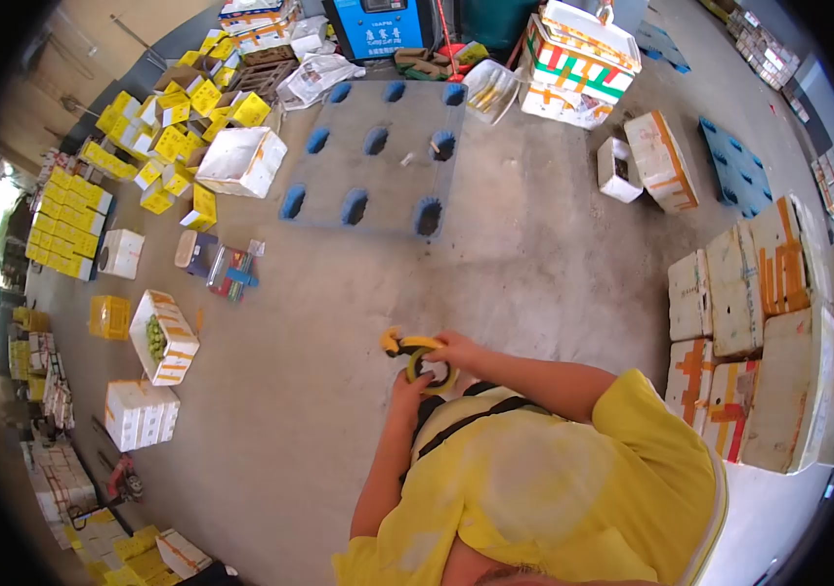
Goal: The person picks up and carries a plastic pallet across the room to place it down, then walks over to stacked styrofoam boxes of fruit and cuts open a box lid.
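In front of my waist I hold a yellow tape dispenser [402, 344] with a roll of tape on it. My left hand [411, 389] grips the lower left side of the roll, its thumb reaching toward the core. From the upper right, my right hand [458, 354] has its fingers closed on the roll's edge. The dispenser's yellow front end points left, past both hands. Part of the roll is covered by my fingers, and whether a strip of tape is pulled out I cannot tell.
A blue pallet [397, 161] lies on the floor ahead. White foam boxes [715, 293] are stacked close on my right. At left stand a foam box [175, 342] with green produce and another foam box [142, 412]. Yellow cartons [178, 117] pile up at the far left.
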A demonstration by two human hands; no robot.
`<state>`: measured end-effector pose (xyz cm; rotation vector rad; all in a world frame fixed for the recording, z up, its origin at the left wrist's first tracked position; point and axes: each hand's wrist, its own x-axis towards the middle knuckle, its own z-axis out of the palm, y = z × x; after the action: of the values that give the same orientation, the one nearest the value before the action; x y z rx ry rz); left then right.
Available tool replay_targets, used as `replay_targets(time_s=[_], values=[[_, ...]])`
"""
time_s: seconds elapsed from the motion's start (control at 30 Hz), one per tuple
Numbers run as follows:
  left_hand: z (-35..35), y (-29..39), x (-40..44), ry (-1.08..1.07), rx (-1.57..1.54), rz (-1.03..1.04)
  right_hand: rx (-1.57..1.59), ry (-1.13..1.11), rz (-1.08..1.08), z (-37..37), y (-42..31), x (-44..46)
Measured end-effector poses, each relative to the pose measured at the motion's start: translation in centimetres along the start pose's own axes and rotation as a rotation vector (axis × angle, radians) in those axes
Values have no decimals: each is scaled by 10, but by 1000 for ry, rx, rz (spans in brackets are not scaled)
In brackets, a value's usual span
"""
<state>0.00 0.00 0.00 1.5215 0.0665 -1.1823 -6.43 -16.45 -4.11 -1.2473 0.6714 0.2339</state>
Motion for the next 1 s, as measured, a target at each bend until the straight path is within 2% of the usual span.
replay_targets(time_s=[0.07, 0.1, 0.13, 0.17, 0.23, 0.27, 0.3, 0.37, 0.4, 0.43, 0.5, 0.53, 0.57, 0.63, 0.67, 0.7, 0.73, 0.77, 0.83, 0.87, 0.9, 0.93, 0.97, 1.0], values=[[-22, 4, -25, 35, -45, -16, 2, -51, -8, 35, 8, -3], [17, 40, 66, -33, -117, 8, -132, -40, 16, -41, -43, 46], [-1, 58, 81, -2, -84, 22, -153, -112, 4, -31, -72, 60], [-20, 71, 92, 88, -62, 43, -207, -290, -18, -23, -99, 73], [-74, 80, 134, 123, -47, -32, -385, -258, -76, -17, -93, 131], [-103, 64, 166, 172, -85, -112, -494, -240, -96, -25, -81, 164], [-130, 45, 196, 222, -124, -201, -476, -233, -86, -36, -86, 187], [-174, 39, 235, 375, -130, -340, -577, -236, 75, -61, -105, 231], [-199, 37, 248, 329, -39, -335, -594, -85, 35, -80, -95, 255], [-201, 55, 252, 527, -19, -417, -620, 53, -16, -103, -88, 278], [-239, 68, 253, 639, 92, -576, -838, 170, 28, -140, -113, 292], [-249, 78, 255, 678, 141, -641, -849, 201, -3, -163, -119, 302], [-246, 100, 248, 689, 160, -586, -858, 241, -36, -188, -126, 315], [-266, 125, 262, 634, 292, -697, -676, 370, -23, -229, -154, 325], [-274, 138, 271, 629, 368, -731, -447, 396, 1, -249, -163, 333], [-275, 152, 283, 621, 437, -762, -224, 421, 22, -272, -167, 341], [-273, 161, 298, 674, 503, -722, -475, 490, -170, -295, -160, 358], [-271, 171, 316, 664, 507, -684, -481, 480, -158, -319, -152, 376], [-254, 184, 350, 711, 506, -594, -345, 522, 106, -362, -160, 409], [-237, 186, 369, 780, 475, -501, -357, 492, 120, -381, -165, 429], [-221, 184, 384, 848, 452, -418, -518, 435, 161, -400, -169, 444], [-196, 189, 401, 850, 341, -440, -677, 371, 188, -420, -177, 465], [-180, 171, 423, 857, 35, -328, -919, 316, 173, -427, -210, 484], [-136, 194, 433, 884, 19, -413, -1146, 250, 179, -432, -238, 492]])
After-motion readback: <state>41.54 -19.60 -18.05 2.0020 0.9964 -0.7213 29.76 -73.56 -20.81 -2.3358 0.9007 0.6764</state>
